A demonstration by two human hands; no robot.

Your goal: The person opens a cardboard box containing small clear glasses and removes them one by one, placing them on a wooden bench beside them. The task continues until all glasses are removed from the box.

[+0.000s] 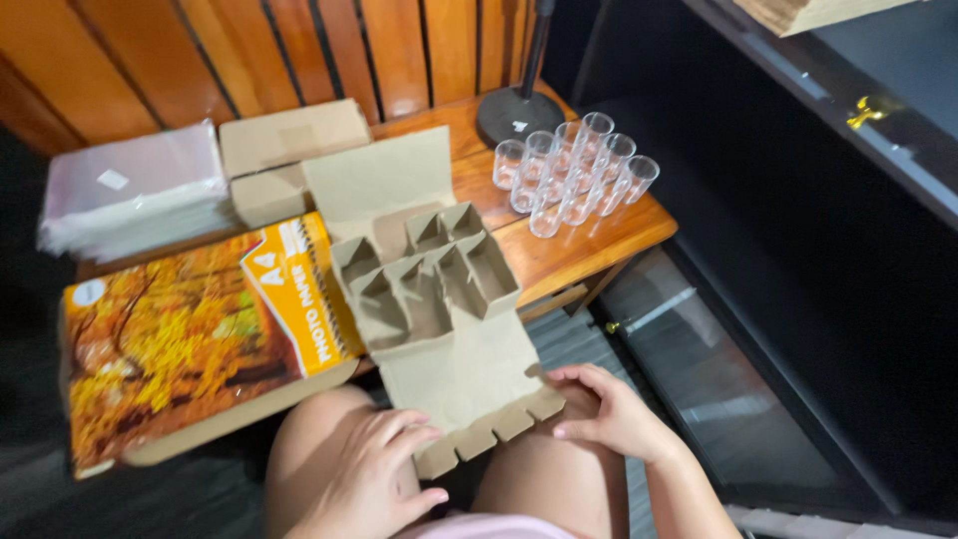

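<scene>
Hands, left hand (374, 464) and right hand (609, 411), rest open-fingered on flat brown cardboard divider box (439, 299).

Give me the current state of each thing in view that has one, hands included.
Cardboard divider box: unfolded, flaps open, compartments empty.
Left hand: open, fingers on the box's near flap.
Right hand: open, fingertips on the flap's tabbed edge.
Clear cups: upright, clustered, look empty.
Photo paper pack: closed, lying flat.
Small cardboard boxes: closed, stacked.
Plastic sleeves: stacked flat.
</scene>
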